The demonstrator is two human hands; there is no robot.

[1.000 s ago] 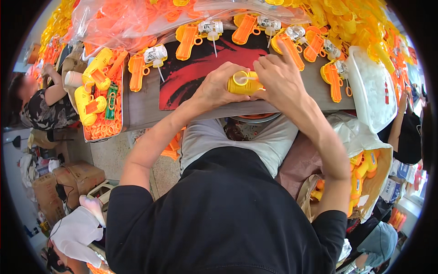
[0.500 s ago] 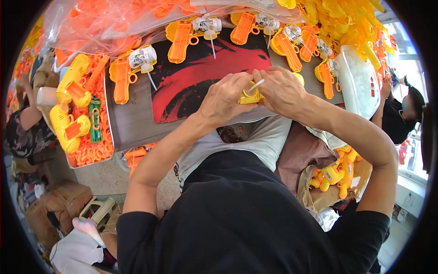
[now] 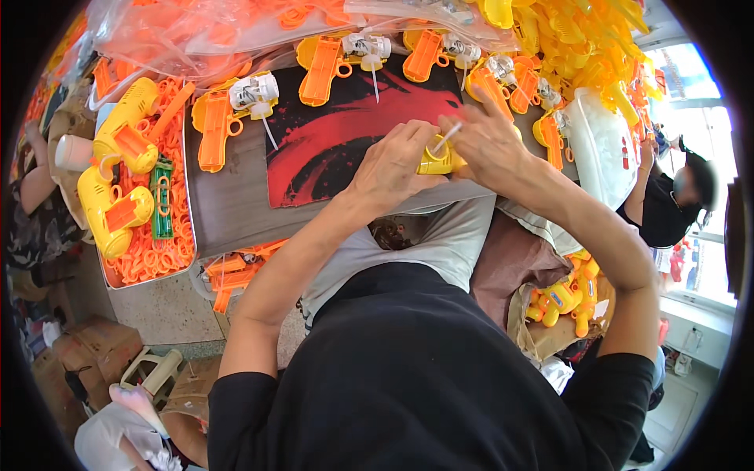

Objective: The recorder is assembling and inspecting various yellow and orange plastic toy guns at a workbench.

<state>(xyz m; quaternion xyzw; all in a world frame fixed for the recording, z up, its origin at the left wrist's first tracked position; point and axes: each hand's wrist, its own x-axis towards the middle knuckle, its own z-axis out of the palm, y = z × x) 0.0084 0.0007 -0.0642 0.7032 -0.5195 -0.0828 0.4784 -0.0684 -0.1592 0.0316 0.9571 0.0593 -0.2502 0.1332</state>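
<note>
Two hands work at the near edge of the counter (image 3: 236, 212): the left hand (image 3: 393, 165) and the right hand (image 3: 491, 141). Between them is one yellow toy part (image 3: 436, 161) with one thin white tube (image 3: 446, 137).

On the counter lie about six orange toy gun halves (image 3: 322, 67), each beside a small white mechanism (image 3: 253, 93); the ones at the far right overlap, so the count is not sure.

One red and black mat (image 3: 330, 149) lies in the middle.

In the tray (image 3: 188, 196) at the left are two assembled yellow toy guns (image 3: 118, 212) and one green piece (image 3: 161, 206); the small orange parts (image 3: 169, 251) are too many to count.
</note>
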